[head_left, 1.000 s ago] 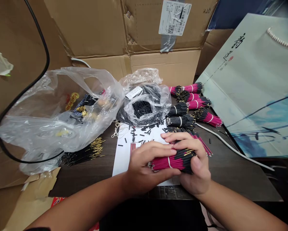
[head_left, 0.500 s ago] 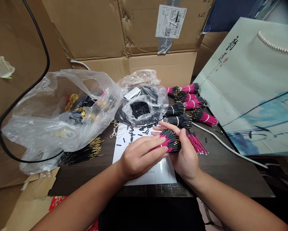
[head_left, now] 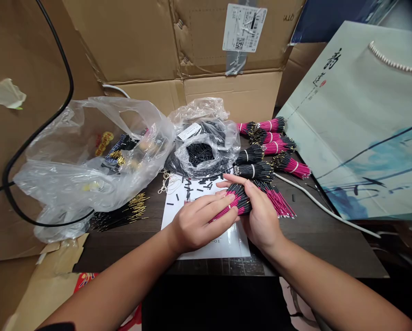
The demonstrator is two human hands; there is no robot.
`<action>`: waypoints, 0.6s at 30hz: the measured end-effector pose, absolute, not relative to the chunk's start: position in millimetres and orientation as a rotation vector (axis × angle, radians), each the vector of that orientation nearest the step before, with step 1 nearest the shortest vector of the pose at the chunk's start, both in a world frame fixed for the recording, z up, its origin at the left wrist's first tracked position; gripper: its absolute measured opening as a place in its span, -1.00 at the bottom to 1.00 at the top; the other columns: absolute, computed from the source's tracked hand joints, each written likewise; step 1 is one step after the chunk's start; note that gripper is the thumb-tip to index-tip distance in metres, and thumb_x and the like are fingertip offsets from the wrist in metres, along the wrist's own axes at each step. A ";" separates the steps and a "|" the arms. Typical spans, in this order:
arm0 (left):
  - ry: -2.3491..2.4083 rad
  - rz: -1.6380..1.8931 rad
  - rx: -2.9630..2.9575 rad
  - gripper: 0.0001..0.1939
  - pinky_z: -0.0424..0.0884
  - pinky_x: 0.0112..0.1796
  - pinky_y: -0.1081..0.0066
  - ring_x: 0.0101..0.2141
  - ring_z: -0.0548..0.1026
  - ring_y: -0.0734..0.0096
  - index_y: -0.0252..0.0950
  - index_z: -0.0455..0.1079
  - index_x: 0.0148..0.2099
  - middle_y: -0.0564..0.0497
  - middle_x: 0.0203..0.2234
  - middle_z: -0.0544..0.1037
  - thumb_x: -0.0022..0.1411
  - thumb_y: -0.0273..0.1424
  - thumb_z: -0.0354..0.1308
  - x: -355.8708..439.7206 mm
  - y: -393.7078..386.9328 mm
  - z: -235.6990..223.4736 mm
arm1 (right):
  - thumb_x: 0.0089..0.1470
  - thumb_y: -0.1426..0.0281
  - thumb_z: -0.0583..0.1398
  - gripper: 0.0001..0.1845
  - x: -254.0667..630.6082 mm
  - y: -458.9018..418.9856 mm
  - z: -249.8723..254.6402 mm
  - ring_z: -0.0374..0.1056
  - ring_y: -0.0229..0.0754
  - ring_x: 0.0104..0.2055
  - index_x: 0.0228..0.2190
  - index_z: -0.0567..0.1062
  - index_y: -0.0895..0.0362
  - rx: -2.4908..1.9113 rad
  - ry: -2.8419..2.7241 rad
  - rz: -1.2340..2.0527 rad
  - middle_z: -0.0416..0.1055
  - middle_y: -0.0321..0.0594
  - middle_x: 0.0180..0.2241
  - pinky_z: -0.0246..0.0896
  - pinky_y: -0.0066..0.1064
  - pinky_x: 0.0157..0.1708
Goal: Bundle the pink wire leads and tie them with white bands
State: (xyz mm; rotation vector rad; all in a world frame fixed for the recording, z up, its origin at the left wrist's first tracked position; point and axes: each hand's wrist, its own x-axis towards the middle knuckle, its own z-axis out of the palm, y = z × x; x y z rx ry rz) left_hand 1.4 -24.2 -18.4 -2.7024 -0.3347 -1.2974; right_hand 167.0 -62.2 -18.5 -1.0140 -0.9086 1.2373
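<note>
A bundle of pink wires with black sleeved ends (head_left: 239, 198) is held between both hands, above a white sheet of paper (head_left: 192, 250). My left hand (head_left: 199, 224) is closed around the pink part, where a pale band shows between the fingers. My right hand (head_left: 262, 218) cups the black end, its palm and thumb against the tips and its fingers behind. Just right of that hand, loose pink wires (head_left: 278, 202) lie on the table. Short black tubes (head_left: 188, 188) are scattered on the paper beyond the hands.
An open plastic bag of black tubes (head_left: 200, 154) stands behind the paper. Banded wire bundles (head_left: 273, 146) lie to its right, near a pale gift bag (head_left: 364, 138). At left are a clear plastic bag (head_left: 64, 179) and black wires (head_left: 123, 214). A white cable (head_left: 323, 200) crosses the right side.
My right hand has shifted left over the end of the bundle, covering gold tips that showed before. My left hand keeps its hold. The view has moved slightly.
</note>
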 end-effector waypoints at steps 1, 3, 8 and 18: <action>-0.337 -1.297 -2.704 -0.69 0.62 -0.05 0.24 -0.09 0.61 0.15 -0.39 0.53 -0.07 -0.20 -0.15 0.65 0.11 -0.47 0.39 1.5 -24.5 -18.6 | 0.35 0.16 -0.02 -0.58 167.4 -62.4 -18.8 0.44 -0.07 0.01 -0.03 0.55 0.00 -1.014 -0.920 1.233 0.55 -0.22 -0.06 0.23 -0.13 0.14; -0.341 -1.295 -2.699 -0.70 0.61 -0.04 0.24 -0.09 0.61 0.16 -0.38 0.53 -0.07 -0.18 -0.17 0.65 0.12 -0.46 0.39 1.7 -25.1 -18.6 | 0.35 0.17 -0.02 -0.58 168.5 -62.8 -19.3 0.43 -0.06 0.02 -0.07 0.57 0.02 -1.018 -0.957 1.224 0.55 -0.21 -0.06 0.21 -0.14 0.14; -0.339 -1.282 -2.742 -0.69 0.59 0.00 0.26 -0.05 0.61 0.21 -0.31 0.50 0.00 -0.12 -0.13 0.65 0.19 -0.45 0.33 2.4 -24.6 -17.4 | 0.34 0.08 -0.02 -0.55 168.4 -62.6 -21.6 0.44 -0.08 -0.07 -0.12 0.57 0.02 -1.047 -0.991 1.206 0.55 -0.18 -0.11 0.24 -0.13 0.07; -1.648 -2.369 -3.225 -0.66 0.60 -0.25 0.30 -0.19 0.61 0.21 -0.27 0.37 -0.08 -0.13 -0.21 0.56 0.26 -0.13 0.22 14.2 -25.5 -14.9 | 0.27 0.32 0.10 -0.78 159.2 -59.5 -20.7 0.43 -0.09 -0.18 -0.13 0.52 -0.01 -0.934 -0.932 0.599 0.48 -0.20 -0.24 0.29 -0.10 -0.06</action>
